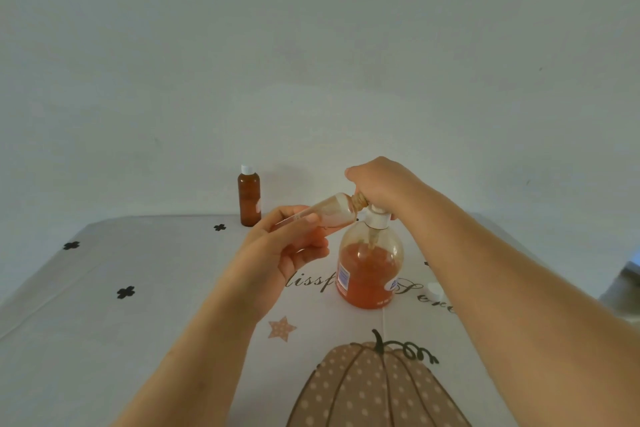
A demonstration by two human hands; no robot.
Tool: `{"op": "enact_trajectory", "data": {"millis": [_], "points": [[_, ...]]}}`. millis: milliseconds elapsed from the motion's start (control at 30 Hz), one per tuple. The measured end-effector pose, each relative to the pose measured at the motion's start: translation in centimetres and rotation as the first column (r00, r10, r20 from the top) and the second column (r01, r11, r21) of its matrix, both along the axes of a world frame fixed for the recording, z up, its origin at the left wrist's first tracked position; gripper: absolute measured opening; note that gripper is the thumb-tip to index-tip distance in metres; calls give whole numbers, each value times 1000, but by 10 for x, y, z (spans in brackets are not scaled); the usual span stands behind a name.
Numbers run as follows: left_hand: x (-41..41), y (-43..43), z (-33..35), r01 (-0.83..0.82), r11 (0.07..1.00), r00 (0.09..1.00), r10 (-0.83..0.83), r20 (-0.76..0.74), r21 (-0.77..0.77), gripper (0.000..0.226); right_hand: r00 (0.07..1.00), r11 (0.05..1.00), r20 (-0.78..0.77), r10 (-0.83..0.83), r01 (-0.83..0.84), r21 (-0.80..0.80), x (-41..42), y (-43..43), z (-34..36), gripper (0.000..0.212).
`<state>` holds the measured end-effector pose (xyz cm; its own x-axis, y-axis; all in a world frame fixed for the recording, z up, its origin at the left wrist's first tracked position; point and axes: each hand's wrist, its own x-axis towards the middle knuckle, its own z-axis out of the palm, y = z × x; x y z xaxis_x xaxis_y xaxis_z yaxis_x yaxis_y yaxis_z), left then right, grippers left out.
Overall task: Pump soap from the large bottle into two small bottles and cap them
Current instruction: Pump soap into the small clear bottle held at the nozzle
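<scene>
The large clear bottle (369, 274) stands on the table, about half full of orange soap, with a white pump on top. My right hand (379, 185) rests over the pump head, fingers curled down around it. My left hand (289, 246) grips a small amber bottle (337, 211), uncapped and tilted, its open neck held up against the pump spout. A second small amber bottle (249, 196) with a white cap on stands upright at the far edge of the table. A loose white cap (435, 290) lies on the table right of the large bottle.
The table carries a pale cloth (138, 288) printed with a pumpkin, a star, black flowers and script lettering. A plain wall rises right behind the far table edge. The table's right edge drops off near the loose cap.
</scene>
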<state>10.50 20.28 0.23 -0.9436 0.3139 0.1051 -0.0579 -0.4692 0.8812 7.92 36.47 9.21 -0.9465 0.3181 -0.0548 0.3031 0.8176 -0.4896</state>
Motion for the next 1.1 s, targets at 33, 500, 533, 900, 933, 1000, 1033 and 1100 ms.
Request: {"op": "enact_trajectory", "data": {"millis": [33, 500, 533, 900, 933, 1000, 1033, 1100], "points": [[0, 1, 0, -8, 1000, 1000, 8, -8, 4, 38, 1000, 1000, 24, -12, 12, 3, -1, -1, 2, 30], [5, 1, 3, -27, 1000, 999, 28, -46, 13, 36, 983, 978, -34, 181, -176, 113, 8, -5, 14, 15], [4, 1, 2, -26, 1000, 999, 26, -47, 10, 35, 980, 972, -21, 198, -194, 135, 9, -5, 14, 16], [-3, 0, -4, -6, 1000, 1000, 5, -16, -17, 40, 967, 947, 15, 254, -252, 201, 11, -3, 4, 31], [-4, 0, -5, -9, 1000, 1000, 9, -9, -17, 39, 967, 947, 13, 254, -251, 199, 11, -3, 2, 31], [-5, 1, -5, -17, 1000, 1000, 17, 3, -17, 35, 969, 951, 9, 246, -243, 192, 11, -2, 0, 31], [-5, 1, -5, -19, 1000, 1000, 19, 1, -22, 34, 972, 956, 17, 235, -235, 177, 13, -3, 1, 31], [-5, 1, -5, -21, 1000, 1000, 21, -1, -22, 32, 973, 963, -3, 232, -230, 142, 12, -2, 1, 31]]}}
